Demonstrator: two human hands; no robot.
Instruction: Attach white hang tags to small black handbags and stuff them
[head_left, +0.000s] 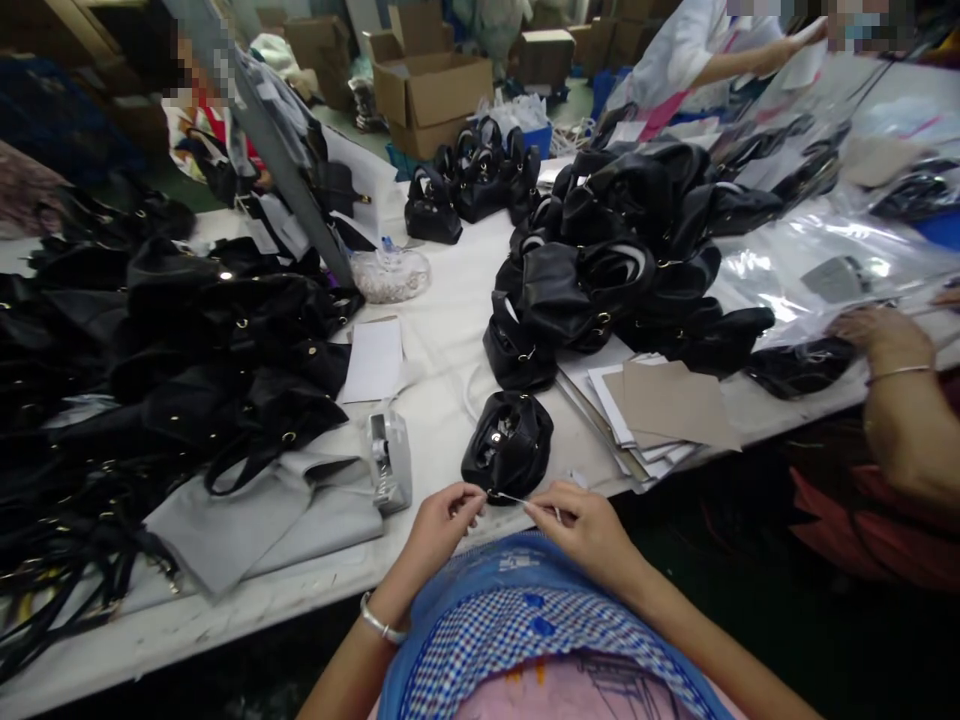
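A small black bag point(508, 443) sits on the white table point(442, 330) just beyond my hands. My left hand point(442, 520) pinches one end of a thin pale strand point(510, 497) at the bag's near edge. My right hand point(581, 522) pinches the other end, its fingers closed. The strand stretches between both hands, close above my blue checked apron. What the strand is made of I cannot make out.
Piles of black bags lie at left point(187, 340) and centre right point(615, 260). A tape dispenser point(390, 460), grey cloth point(262, 510), card sheets point(667, 405) and a bag of small parts point(390, 272) are nearby. Another person's hand point(881, 335) works at right. Cardboard boxes point(431, 95) stand behind.
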